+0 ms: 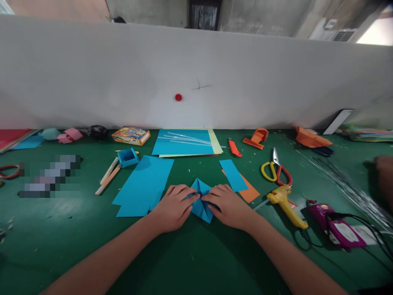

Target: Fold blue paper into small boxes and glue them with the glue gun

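A small piece of folded blue paper (201, 212) with crease lines lies on the green table in front of me, one point facing away. My left hand (175, 207) grips its left side, fingertips pressed near the middle. From the other side my right hand (229, 205) pinches the right part, and the fingertips of both hands nearly meet at the center. The fingers cover much of the folds. Left of my hands lie larger cut blue sheets (144, 184). A blue strip (233, 175) rests over an orange paper piece (250, 190) to the right.
Scissors (278, 168), a yellow glue gun (285, 205) and a purple corded device (336, 225) lie at right. Glue sticks (187, 139) rest on stacked paper (159, 147) near the white partition (123, 78). A cutter (235, 147) is beside them. Another person's hand (385, 176) shows at far right.
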The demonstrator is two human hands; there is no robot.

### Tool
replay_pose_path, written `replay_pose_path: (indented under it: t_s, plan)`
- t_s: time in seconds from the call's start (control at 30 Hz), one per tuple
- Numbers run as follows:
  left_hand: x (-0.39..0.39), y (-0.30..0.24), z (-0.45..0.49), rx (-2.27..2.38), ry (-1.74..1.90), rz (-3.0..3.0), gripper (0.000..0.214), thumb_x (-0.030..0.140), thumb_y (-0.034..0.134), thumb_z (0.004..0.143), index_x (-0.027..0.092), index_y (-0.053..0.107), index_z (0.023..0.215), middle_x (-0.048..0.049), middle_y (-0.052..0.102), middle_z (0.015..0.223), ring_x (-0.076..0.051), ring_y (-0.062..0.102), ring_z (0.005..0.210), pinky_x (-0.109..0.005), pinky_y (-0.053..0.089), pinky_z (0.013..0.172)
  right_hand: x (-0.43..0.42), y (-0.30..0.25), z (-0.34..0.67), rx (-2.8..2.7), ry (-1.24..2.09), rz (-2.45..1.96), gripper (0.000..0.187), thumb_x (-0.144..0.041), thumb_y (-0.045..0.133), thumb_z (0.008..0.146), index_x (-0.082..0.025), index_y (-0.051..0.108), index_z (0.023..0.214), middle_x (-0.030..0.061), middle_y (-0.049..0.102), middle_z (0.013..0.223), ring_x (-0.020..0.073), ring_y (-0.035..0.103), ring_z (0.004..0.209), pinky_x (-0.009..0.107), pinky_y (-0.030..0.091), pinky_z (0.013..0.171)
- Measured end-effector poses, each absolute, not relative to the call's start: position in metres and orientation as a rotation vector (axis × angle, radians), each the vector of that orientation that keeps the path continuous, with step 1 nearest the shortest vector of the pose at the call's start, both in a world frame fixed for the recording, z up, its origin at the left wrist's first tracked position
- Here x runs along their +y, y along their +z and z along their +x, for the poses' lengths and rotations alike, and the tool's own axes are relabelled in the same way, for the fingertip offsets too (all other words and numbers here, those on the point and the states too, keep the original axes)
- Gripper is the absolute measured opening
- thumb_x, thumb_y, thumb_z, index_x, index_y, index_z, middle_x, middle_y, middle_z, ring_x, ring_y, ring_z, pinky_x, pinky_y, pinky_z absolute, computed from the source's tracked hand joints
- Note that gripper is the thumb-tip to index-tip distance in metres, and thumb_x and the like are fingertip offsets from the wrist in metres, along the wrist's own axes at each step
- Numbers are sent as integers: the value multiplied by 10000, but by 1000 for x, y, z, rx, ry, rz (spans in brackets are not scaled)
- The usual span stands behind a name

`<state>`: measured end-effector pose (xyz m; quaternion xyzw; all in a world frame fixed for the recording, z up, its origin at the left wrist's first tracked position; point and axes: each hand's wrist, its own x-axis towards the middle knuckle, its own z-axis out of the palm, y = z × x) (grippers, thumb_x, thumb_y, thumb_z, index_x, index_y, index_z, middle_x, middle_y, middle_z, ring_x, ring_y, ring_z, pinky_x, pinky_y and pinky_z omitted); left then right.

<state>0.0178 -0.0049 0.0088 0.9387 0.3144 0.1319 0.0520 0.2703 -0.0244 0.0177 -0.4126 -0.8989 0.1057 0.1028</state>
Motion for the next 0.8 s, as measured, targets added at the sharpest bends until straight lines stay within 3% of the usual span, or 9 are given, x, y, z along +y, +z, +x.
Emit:
replay_pose_path:
  t_s: [0.17,0.4,0.6,0.8]
  plan:
    - [-2,7,17,1022,512,2735,398,235,449,1003,246,562,1385,-80,604,1330,-264,492,1239,-438,467,1034,-25,19,270,-2631,325,-1221,256,-242,502,997,-246,616,1226,79,651,1090,258,522,1017,412,380,873]
    - [4,6,12,1216,763,2530,359,283,410,1020,242,629,1301,-75,638,1261,-248,546,1178,-409,509,982,-23,18,270,-2576,341,-1224,99,-215,562,968,-242,641,1021,46,676,1010,229,551,962,376,384,842]
    - [10,6,9,1604,830,2286,296,463,554,954,231,713,1042,-61,713,1096,-269,603,1081,-416,518,911,-21,19,276,-2552,404,-1149,86,-209,545,993,-233,628,991,47,673,1054,219,571,996,383,420,879]
    - [10,8,10,1744,675,2319,174,373,595,911,236,658,824,-33,715,925,-244,608,909,-411,469,822,-21,28,287,-2411,530,-1011,63,-227,565,986,-239,625,970,60,667,1178,235,543,1163,401,448,961]
